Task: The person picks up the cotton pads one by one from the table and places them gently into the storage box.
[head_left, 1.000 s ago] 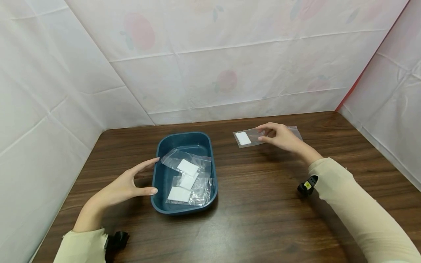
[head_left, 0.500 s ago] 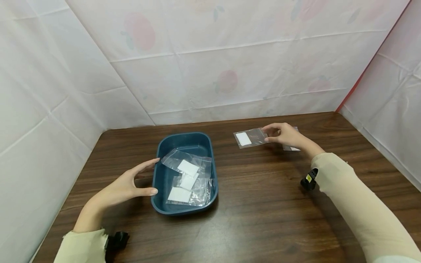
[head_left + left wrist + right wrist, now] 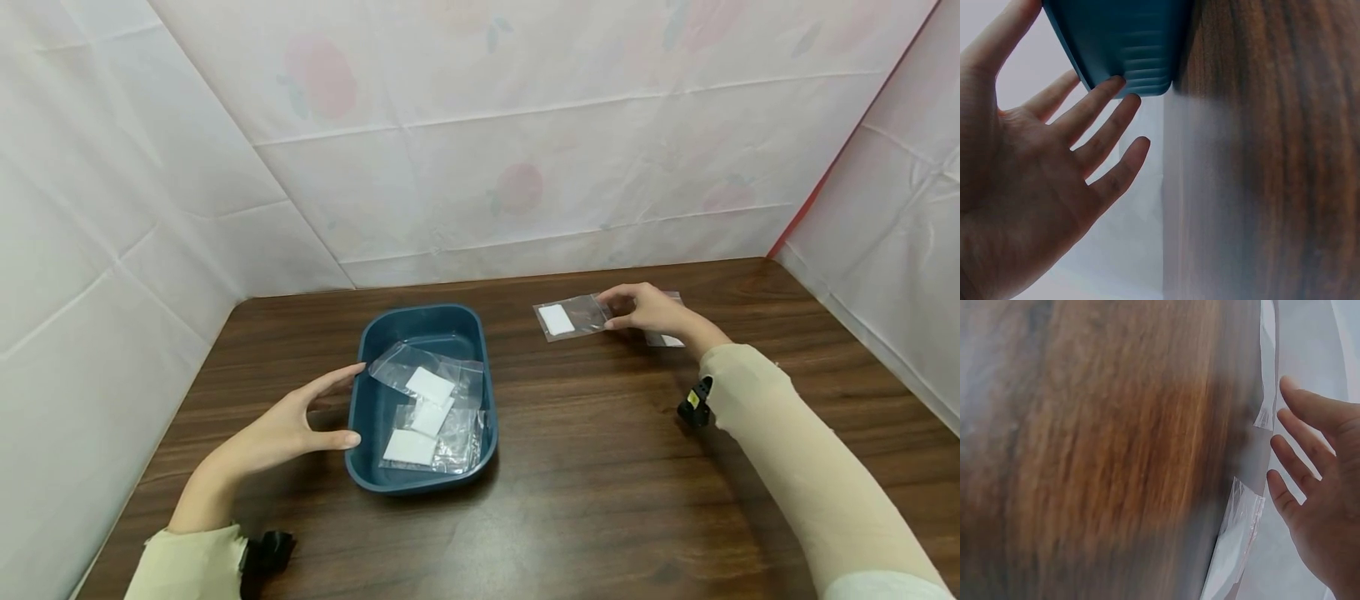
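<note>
In the head view my right hand (image 3: 651, 310) is over the far right of the table, its thumb and fingertips right at the edge of a clear zip bag (image 3: 588, 312) holding a white rectangle. Under the same hand another clear bag (image 3: 664, 340) is partly hidden. The right wrist view shows the fingers (image 3: 1286, 497) loosely extended beside the bags, thumb apart from them. My left hand (image 3: 281, 429) is spread at the left side of a blue bin (image 3: 422, 321), fingertips and thumb at its rim. Several clear bags (image 3: 468, 379) with white rectangles lie inside it.
The dark wood table (image 3: 585, 500) is bordered by white patterned cloth (image 3: 450, 183) at the back and both sides. A black wrist camera (image 3: 696, 404) hangs under the right sleeve, and another black wrist camera (image 3: 270, 552) sits by the left sleeve.
My right hand has shifted slightly right, showing more of the bag ahead of its fingertips and the white part of the one under it. The left hand and bin have stayed put.
</note>
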Available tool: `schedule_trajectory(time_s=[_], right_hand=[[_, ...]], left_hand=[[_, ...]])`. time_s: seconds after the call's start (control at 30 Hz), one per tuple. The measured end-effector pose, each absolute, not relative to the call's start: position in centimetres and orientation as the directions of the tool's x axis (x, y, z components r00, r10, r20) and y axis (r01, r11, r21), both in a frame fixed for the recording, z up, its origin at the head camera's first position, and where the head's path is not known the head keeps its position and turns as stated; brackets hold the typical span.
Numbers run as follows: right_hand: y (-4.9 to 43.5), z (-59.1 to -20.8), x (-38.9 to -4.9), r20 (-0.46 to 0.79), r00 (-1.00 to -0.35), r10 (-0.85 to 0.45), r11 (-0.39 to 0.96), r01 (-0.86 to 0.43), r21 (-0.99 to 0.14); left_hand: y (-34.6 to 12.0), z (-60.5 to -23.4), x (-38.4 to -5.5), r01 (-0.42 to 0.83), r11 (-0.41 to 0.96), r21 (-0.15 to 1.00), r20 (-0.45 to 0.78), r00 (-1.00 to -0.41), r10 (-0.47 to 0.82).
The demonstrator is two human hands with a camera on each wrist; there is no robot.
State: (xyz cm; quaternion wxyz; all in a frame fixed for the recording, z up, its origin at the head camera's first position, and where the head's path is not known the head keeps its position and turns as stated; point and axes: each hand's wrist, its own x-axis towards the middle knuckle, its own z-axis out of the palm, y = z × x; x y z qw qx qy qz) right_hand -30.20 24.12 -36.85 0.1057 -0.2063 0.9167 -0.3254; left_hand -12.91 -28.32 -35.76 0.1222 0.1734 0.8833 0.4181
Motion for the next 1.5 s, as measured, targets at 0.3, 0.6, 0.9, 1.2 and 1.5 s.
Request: schedule_trajectory(time_s=[0.3, 0.6, 0.9, 1.2, 1.5], right_hand=[[24.24, -36.90, -30.55, -0.088, -0.863, -0.498, 0.691, -0.334, -0.641], [24.37, -37.17, -30.64, -0.031, -0.833, -0.553, 0.646, -0.405, -0.648], [24.16, -37.33, -30.69, -0.041, -0.813, -0.580, 0.657, -0.438, -0.614], [23.82, -37.38, -30.74, -0.044, -0.817, -0.575, 0.687, -0.453, -0.569], [23.71, -37.50, -30.74, -0.048, -0.865, -0.499, 0.742, -0.398, -0.539]], left_hand=[[-28.22, -35.77, -12.98, 0.210, 0.594, 0.777, -0.068, -0.909, 0.410], [-28.29, -35.79, -13.03, 0.210, 0.592, 0.778, -0.068, -0.909, 0.412], [-28.44, -35.78, -12.93, 0.218, 0.587, 0.780, -0.062, -0.906, 0.420], [-28.51, -35.62, -12.80, 0.212, 0.588, 0.781, -0.065, -0.908, 0.414], [-28.58, -35.69, -12.76, 0.216, 0.590, 0.778, -0.064, -0.907, 0.416]])
